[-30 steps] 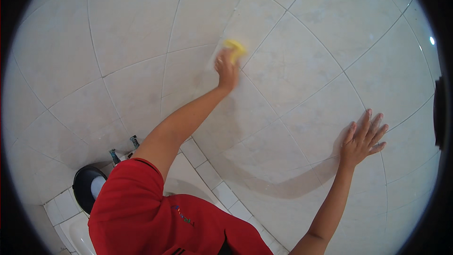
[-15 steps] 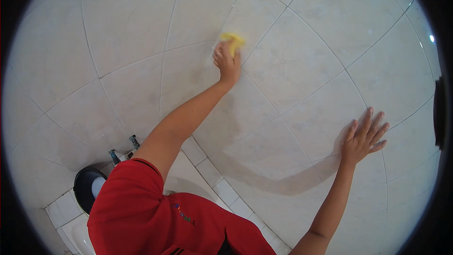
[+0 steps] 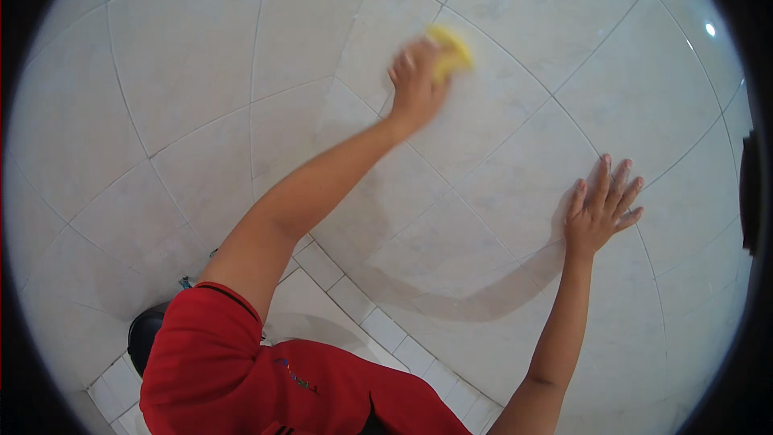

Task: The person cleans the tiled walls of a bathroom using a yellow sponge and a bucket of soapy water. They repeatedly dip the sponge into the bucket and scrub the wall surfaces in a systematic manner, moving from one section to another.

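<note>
My left hand [image 3: 416, 84] is closed around a yellow sponge [image 3: 452, 52], pressed against the pale tiled wall [image 3: 499, 105]. Both hand and sponge are smeared by motion, so the sponge's exact shape is unclear. Lower and to the right, my right hand [image 3: 600, 213] lies flat on the same wall with its fingers spread, holding nothing.
A white ledge edged with small tiles [image 3: 350, 300] runs along the wall's foot. Beside my red left sleeve, a black bucket [image 3: 143, 338] is partly hidden. Part of a tap fitting [image 3: 186, 283] shows above it. A dark object [image 3: 750, 193] stands at the right edge.
My left hand has swept the sponge to the right and slightly up across the tiles. The right hand stays flat on the wall while the whole view has shifted a little.
</note>
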